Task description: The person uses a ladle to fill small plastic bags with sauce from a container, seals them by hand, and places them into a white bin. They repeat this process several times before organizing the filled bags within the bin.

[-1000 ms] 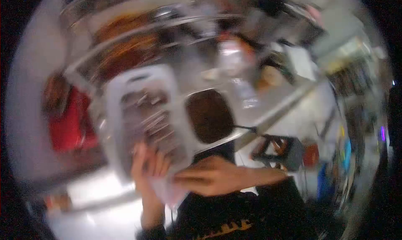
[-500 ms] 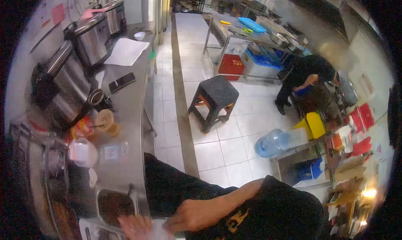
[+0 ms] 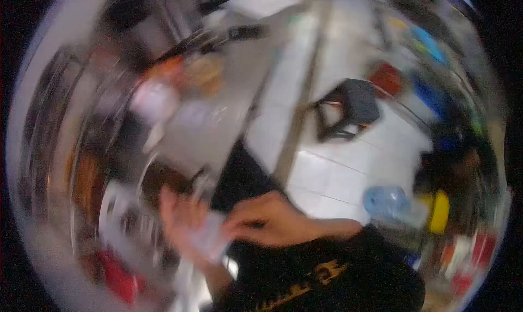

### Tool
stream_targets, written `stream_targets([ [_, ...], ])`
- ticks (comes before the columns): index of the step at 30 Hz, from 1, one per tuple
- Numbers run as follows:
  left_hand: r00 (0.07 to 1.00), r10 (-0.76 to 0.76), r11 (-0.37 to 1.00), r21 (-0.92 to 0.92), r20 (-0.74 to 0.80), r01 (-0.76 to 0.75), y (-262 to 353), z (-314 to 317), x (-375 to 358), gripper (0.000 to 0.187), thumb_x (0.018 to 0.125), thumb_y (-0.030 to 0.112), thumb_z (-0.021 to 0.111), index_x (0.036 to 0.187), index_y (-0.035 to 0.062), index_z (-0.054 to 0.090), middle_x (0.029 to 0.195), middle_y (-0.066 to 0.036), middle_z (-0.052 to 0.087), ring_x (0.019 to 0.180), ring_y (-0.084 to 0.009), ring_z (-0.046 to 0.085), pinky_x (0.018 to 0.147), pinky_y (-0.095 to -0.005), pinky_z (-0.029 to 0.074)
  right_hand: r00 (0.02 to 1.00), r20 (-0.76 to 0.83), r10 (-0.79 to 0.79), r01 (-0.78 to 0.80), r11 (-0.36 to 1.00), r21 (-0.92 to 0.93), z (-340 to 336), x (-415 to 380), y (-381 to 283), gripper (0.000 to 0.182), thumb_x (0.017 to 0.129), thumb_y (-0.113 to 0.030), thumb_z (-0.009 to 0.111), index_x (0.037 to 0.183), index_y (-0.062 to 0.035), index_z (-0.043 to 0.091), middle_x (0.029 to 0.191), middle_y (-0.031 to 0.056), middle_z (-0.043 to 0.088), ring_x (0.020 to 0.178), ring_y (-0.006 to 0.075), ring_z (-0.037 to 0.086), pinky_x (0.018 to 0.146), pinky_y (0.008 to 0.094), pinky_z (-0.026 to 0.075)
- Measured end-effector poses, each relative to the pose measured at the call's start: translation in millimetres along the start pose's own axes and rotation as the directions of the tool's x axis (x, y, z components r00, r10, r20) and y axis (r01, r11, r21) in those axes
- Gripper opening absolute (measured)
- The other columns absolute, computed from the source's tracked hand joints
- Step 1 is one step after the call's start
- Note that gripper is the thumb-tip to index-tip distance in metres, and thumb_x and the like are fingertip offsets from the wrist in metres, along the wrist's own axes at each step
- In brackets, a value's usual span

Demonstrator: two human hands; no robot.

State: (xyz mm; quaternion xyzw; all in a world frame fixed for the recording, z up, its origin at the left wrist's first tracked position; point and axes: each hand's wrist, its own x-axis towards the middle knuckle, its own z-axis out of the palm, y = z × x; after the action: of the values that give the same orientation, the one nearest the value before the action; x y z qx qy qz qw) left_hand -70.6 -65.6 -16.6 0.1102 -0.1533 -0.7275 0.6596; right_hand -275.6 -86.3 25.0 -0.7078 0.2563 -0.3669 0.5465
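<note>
The view is smeared by motion. My left hand [image 3: 180,216] is held palm up, its fingers stretched out. A thin, whitish, translucent piece [image 3: 211,237], perhaps plastic, lies against the palm. My right hand [image 3: 272,219] reaches in from the right, thumb and fingers pinched on the near edge of that piece. Just beyond the left fingertips is a dark, square-edged container [image 3: 160,176] set at the counter, with a dark handle [image 3: 200,173] sticking up. What it contains is too blurred to tell.
Along the steel counter [image 3: 239,67] are a white rounded container [image 3: 155,101], a tan round item [image 3: 204,72] and a dark phone-like object [image 3: 246,31]. A black stool [image 3: 354,102] and a blue water jug [image 3: 385,201] stand on the tiled floor. A person in dark clothes [image 3: 447,159] is at right.
My view has swung down and to the left, so the scene has shifted. Both hands now show more fully, the left palm turned up with the whitish piece between the hands.
</note>
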Motion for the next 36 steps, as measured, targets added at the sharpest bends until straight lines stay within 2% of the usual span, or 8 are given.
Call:
stream_targets([
  [1, 0.9, 0.219, 0.973, 0.155, -0.376, -0.172, -5.2, 6.5, -5.6, 0.025, 0.098, 0.025, 0.05, 0.117, 0.0115, 0.057, 0.068, 0.002, 0.043, 0.053, -0.0091, 0.035, 0.047, -0.0242, 0.035, 0.999, 0.048, -0.016, 0.018, 0.999, -0.048, 1.4, 8.2, -2.4, 0.017, 0.081, -0.001, 0.067, 0.098, -0.0021, 0.069, 0.09, 0.0141, 0.067, 0.08, 0.0271, 0.066, 0.069, 0.0336, 0.053],
  [6, 0.768, 0.376, 0.923, 0.135, -0.518, -0.361, 19.5, 35.4, -7.9, 0.023, 0.093, 0.025, 0.061, 0.078, 0.0145, 0.048, 0.05, 0.005, 0.029, 0.041, -0.0065, 0.028, 0.039, -0.0232, 0.024, 0.968, 0.245, -0.047, 0.075, 0.991, -0.108, 34.2, 29.9, 0.3, 0.017, 0.078, 0.002, 0.067, 0.094, -0.004, 0.068, 0.092, 0.0134, 0.068, 0.08, 0.0274, 0.068, 0.07, 0.0325, 0.055],
  [17, 0.616, 0.442, 0.819, 0.013, -0.652, -0.573, 53.5, 4.6, -41.4, 0.025, 0.089, 0.024, 0.064, 0.074, 0.0137, 0.047, 0.051, 0.005, 0.027, 0.04, -0.0076, 0.024, 0.039, -0.0252, 0.022, 0.981, 0.144, 0.128, -0.18, 0.878, 0.443, 64.3, 56.1, 12.6, 0.008, 0.088, 0.003, 0.062, 0.095, 0.0046, 0.06, 0.093, 0.0211, 0.068, 0.08, 0.0271, 0.07, 0.073, 0.0356, 0.06],
  [19, 0.367, 0.571, 0.786, 0.362, -0.734, -0.501, 56.6, 20.5, -45.9, 0.032, 0.089, 0.022, 0.064, 0.067, 0.014, 0.043, 0.05, 0.004, 0.026, 0.039, -0.0078, 0.024, 0.039, -0.0263, 0.022, 0.974, 0.025, 0.225, -0.211, 0.861, 0.464, 64.1, 64.2, 9.0, 0.01, 0.092, -0.003, 0.058, 0.097, 0.0046, 0.06, 0.094, 0.021, 0.068, 0.083, 0.0278, 0.07, 0.074, 0.036, 0.06],
  [21, 0.526, 0.702, 0.711, 0.433, -0.48, -0.554, 41.5, 0.4, -67.1, 0.025, 0.087, 0.016, 0.067, 0.068, 0.0111, 0.052, 0.051, 0.003, 0.038, 0.04, -0.009, 0.036, 0.041, -0.0238, 0.031, 0.98, 0.014, 0.201, -0.189, 0.892, 0.41, 61.4, 72.9, 16.1, 0.014, 0.095, -0.008, 0.055, 0.1, 0.0043, 0.059, 0.098, 0.0214, 0.067, 0.085, 0.0279, 0.069, 0.074, 0.0351, 0.059],
  [23, 0.676, 0.735, 0.129, 0.99, -0.06, -0.052, 27.1, 24.1, -77.7, 0.008, 0.081, 0.008, 0.073, 0.083, 0.0053, 0.066, 0.062, -0.003, 0.057, 0.05, -0.0126, 0.053, 0.049, -0.023, 0.042, 0.951, 0.106, 0.291, -0.307, 0.841, 0.446, 63.4, 79.3, 15.6, 0.011, 0.095, -0.006, 0.054, 0.098, 0.004, 0.058, 0.1, 0.0214, 0.066, 0.09, 0.0279, 0.069, 0.075, 0.0344, 0.059],
  [28, 0.69, 0.724, 0.045, 0.998, -0.002, -0.045, 22.7, 38.1, -52.6, 0.029, 0.072, 0.004, 0.08, 0.099, 0.0014, 0.069, 0.078, -0.011, 0.067, 0.066, -0.0159, 0.064, 0.058, -0.0257, 0.049, 0.986, 0.162, 0.036, -0.07, 0.975, 0.212, 69.2, 81.6, 28.6, 0.016, 0.081, -0.004, 0.072, 0.089, -0.0004, 0.059, 0.101, 0.0101, 0.056, 0.077, 0.0127, 0.061, 0.066, 0.0224, 0.053],
  [36, 0.739, 0.663, 0.105, 0.992, -0.118, 0.064, 31.9, 38.3, -58.3, 0.013, 0.077, 0.005, 0.075, 0.088, 0.0006, 0.068, 0.077, -0.012, 0.068, 0.066, -0.0184, 0.065, 0.059, -0.027, 0.048, 0.926, 0.369, -0.08, 0.088, 0.996, -0.003, 56.8, 99.4, 31.7, 0.017, 0.075, -0.004, 0.077, 0.086, -0.0031, 0.064, 0.089, 0.0091, 0.061, 0.074, 0.0134, 0.062, 0.063, 0.0232, 0.052],
])
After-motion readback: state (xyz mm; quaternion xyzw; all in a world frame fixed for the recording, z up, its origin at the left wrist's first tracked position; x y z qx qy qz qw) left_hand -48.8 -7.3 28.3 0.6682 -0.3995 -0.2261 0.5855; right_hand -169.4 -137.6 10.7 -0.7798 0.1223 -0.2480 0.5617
